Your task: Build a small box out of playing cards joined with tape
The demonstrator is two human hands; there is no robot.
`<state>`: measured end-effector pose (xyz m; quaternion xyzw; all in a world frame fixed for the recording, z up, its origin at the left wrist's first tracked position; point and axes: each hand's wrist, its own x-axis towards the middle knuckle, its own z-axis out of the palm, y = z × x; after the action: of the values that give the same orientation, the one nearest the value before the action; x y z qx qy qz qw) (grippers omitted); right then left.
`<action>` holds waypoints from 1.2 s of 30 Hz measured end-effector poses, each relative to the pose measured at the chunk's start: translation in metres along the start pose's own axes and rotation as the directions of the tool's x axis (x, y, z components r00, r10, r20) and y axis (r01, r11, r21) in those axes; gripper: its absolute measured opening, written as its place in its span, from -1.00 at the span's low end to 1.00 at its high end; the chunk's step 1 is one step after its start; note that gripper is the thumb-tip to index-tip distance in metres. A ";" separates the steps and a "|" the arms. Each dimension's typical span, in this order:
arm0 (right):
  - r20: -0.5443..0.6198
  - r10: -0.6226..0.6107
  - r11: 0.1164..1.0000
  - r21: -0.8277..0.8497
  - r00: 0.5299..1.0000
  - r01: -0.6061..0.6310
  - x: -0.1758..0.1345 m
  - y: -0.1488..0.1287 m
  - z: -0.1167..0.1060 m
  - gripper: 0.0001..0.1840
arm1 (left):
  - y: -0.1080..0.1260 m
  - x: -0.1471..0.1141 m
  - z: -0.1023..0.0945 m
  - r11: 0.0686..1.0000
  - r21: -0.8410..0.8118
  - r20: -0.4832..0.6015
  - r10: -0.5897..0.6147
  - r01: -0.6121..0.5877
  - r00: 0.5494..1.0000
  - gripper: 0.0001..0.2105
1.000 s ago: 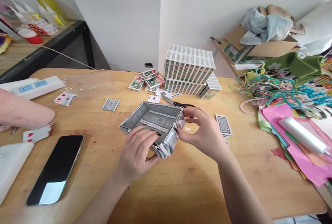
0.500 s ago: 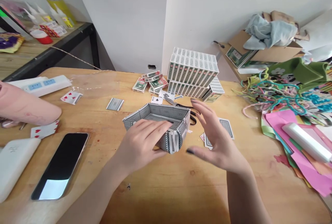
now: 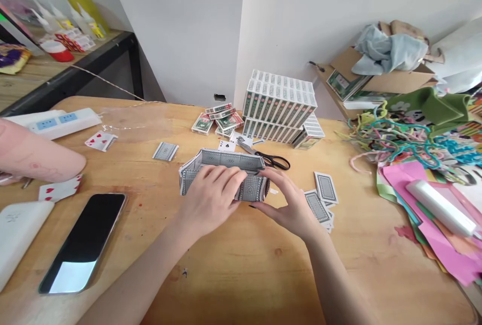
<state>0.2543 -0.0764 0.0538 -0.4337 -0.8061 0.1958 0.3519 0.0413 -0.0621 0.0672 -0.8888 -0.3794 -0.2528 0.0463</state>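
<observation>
An open-topped box made of grey-backed playing cards [image 3: 250, 188] is held above the middle of the wooden table. My left hand [image 3: 213, 197] is closed over its near wall, fingers over the rim and thumb underneath. At the box's right end, my right hand [image 3: 288, 202] pinches the corner between thumb and fingers. Just behind the box lie black-handled scissors [image 3: 273, 160] and a few face-up cards [image 3: 227, 145]. Loose playing cards [image 3: 318, 207] lie face down to the right of my right hand. Part of the box's near wall is hidden behind my left hand.
Card packs [image 3: 278, 106] are stacked at the back, with a few loose packs [image 3: 218, 120] beside them. On the left are a phone [image 3: 85, 242], a pink bottle [image 3: 41, 151] and a power strip [image 3: 68, 123]. Colourful yarn [image 3: 410, 136] and pink paper [image 3: 429, 224] lie right.
My right hand has moved left from beside the box and taken hold of its right end. The box has turned, so its near wall now faces me more squarely.
</observation>
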 end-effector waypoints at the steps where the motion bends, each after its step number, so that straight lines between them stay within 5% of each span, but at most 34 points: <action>1: -0.022 0.011 1.000 -0.005 1.000 -0.011 -0.002 0.003 0.004 -0.35 | -0.002 -0.001 0.003 0.999 0.035 -0.005 -0.001 0.001 1.000 -0.61; 4: -0.224 0.107 0.992 -0.037 0.969 -0.118 -0.007 0.001 0.022 -0.40 | -0.005 -0.002 0.012 0.995 0.095 -0.064 -0.017 0.023 0.998 -0.68; 7: -0.535 0.241 0.950 -0.040 0.810 -0.309 -0.011 -0.012 0.043 -0.61 | 0.000 0.000 0.019 0.988 0.148 -0.116 -0.020 0.038 0.993 -0.75; 13: -0.599 0.380 0.848 -0.078 0.705 -0.524 -0.004 -0.032 0.071 -0.64 | 0.014 0.004 0.029 0.964 0.264 -0.147 0.004 0.036 0.989 -0.87; 28: -0.569 0.431 0.815 -0.088 0.701 -0.572 0.002 -0.023 0.073 -0.82 | 0.020 0.003 0.035 0.942 0.334 -0.052 0.056 -0.036 0.997 -0.90; 31: -0.572 0.433 0.809 -0.095 0.697 -0.580 0.001 -0.018 0.074 -0.82 | 0.024 0.001 0.026 0.973 0.225 0.096 -0.072 0.049 0.993 -0.70; 34: -0.552 0.442 0.816 -0.081 0.707 -0.573 0.000 -0.008 0.080 -0.83 | 0.015 -0.006 0.010 0.981 -0.008 0.285 -0.182 0.192 0.941 -0.38; 36: -0.529 0.464 0.819 -0.049 0.710 -0.572 -0.002 -0.002 0.084 -0.84 | 0.001 -0.014 0.001 0.970 -0.103 0.389 -0.166 0.222 0.906 -0.35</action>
<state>0.1919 -0.0796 -0.0026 -0.7128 -0.5490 0.0832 0.4286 0.0341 -0.0715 0.0597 -0.8795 -0.4484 -0.1075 -0.1176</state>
